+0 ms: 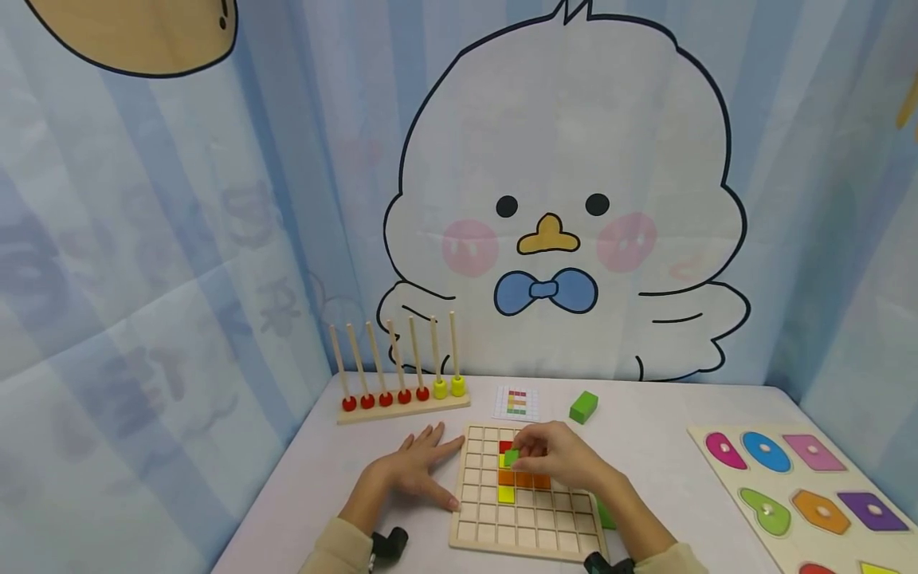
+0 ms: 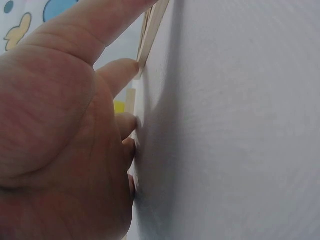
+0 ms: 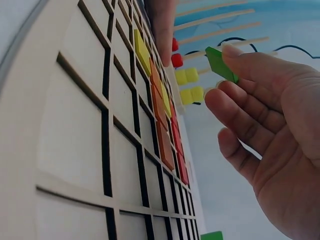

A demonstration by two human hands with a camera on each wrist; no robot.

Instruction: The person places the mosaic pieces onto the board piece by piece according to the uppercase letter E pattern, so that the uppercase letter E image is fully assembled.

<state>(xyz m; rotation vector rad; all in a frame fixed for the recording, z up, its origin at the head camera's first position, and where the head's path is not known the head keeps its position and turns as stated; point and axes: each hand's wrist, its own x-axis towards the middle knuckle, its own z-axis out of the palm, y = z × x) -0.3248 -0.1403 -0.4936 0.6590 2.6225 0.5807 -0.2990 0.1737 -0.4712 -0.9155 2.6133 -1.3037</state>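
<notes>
A wooden grid board (image 1: 495, 534) lies on the white table, with red (image 3: 176, 132), orange (image 1: 525, 480) and yellow (image 1: 506, 495) square tiles in some of its cells. My right hand (image 1: 562, 454) pinches a green tile (image 3: 220, 65) between thumb and fingers, above the board and apart from it in the right wrist view. Fingers spread, my left hand (image 1: 414, 470) rests on the table and touches the board's left edge. Behind the board lies a small card (image 1: 516, 404) printed with a coloured square pattern. The right hand covers part of the tiles in the head view.
At the back left stands a wooden peg rack (image 1: 405, 411) with red and yellow beads. A green block (image 1: 584, 406) sits behind the board; another green piece (image 1: 605, 514) shows beside the right forearm. A shape puzzle board (image 1: 774, 474) lies at the right.
</notes>
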